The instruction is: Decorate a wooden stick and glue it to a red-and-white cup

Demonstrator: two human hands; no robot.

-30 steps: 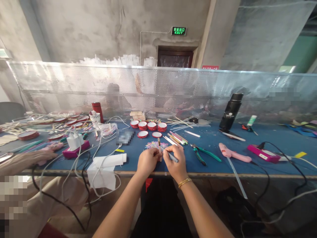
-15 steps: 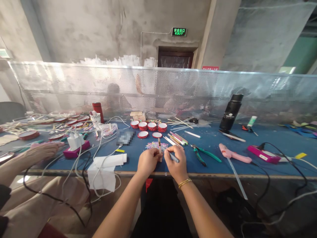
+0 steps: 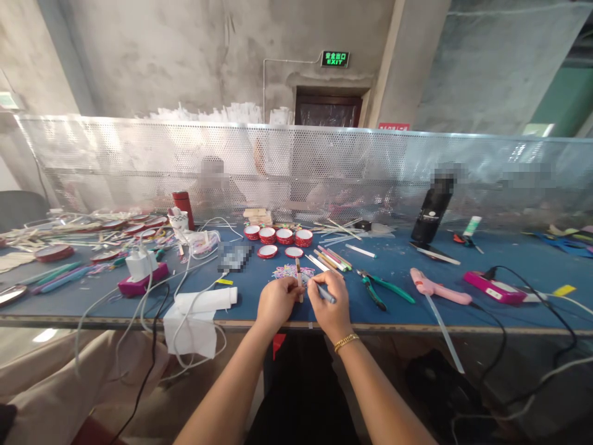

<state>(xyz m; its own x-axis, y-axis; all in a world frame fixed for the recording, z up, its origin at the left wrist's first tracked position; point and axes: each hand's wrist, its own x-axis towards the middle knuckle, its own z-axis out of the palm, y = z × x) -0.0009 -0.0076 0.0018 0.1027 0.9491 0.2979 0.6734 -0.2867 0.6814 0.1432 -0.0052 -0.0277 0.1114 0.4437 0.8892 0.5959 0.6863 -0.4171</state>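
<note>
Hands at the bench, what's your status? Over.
Left hand pinching a wooden stick. Right hand holding a pen. Colourful bits just beyond; pliers apart, to the right.

A stick (image 3: 298,267) sits between left hand (image 3: 280,300) and right hand (image 3: 331,298), pliers (image 3: 388,287) right, paper roll (image 3: 201,301) left, stacked lids (image 3: 284,236) farther across the desk (image 3: 398,256).

Pretty hard to make out the business end here: the person's left hand (image 3: 278,301) covers part of the small, flat tan wooden stick (image 3: 298,267), and the right hand (image 3: 330,300) hides part of the slim grey-blue pen (image 3: 327,295), so no telling whether its tip touches. Both hands block some of the multicoloured pile of thin bits (image 3: 281,272). The greyish flat item (image 3: 235,256) is pixelated, so's the tall black bottle's (image 3: 430,216) top, and the left edge crops somebody's beige trousers (image 3: 97,371).
</note>
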